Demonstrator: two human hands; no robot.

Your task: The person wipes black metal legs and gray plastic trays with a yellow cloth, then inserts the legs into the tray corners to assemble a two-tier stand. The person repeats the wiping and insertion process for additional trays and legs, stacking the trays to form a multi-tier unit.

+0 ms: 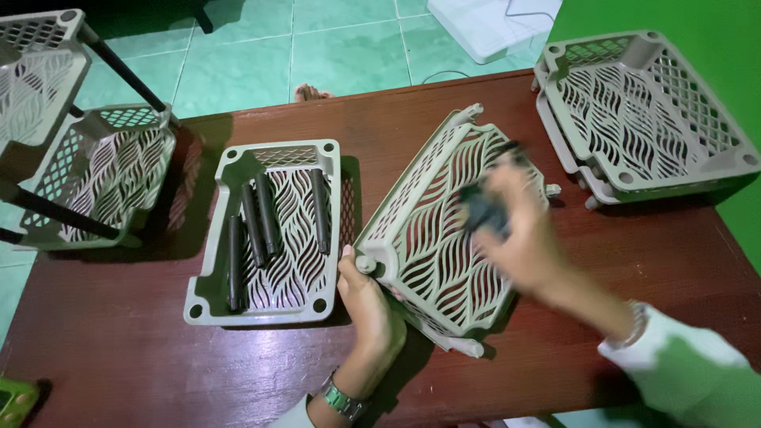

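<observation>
My left hand (366,305) grips the near edge of a beige plastic lattice tray (432,238), holding it tilted up off the brown table (158,364). My right hand (519,230) is blurred over the tray's upper part and holds a small dark piece (479,208) against its lattice. To the left, a second beige tray (277,162) lies flat on the table with several black tubes (265,214) inside it.
A stack of beige trays (634,111) sits at the table's far right corner. At far left stands a partly assembled rack (95,170) with black poles. A green object (14,400) is at the lower left edge. Beyond the table is green tiled floor and a bare foot (311,93).
</observation>
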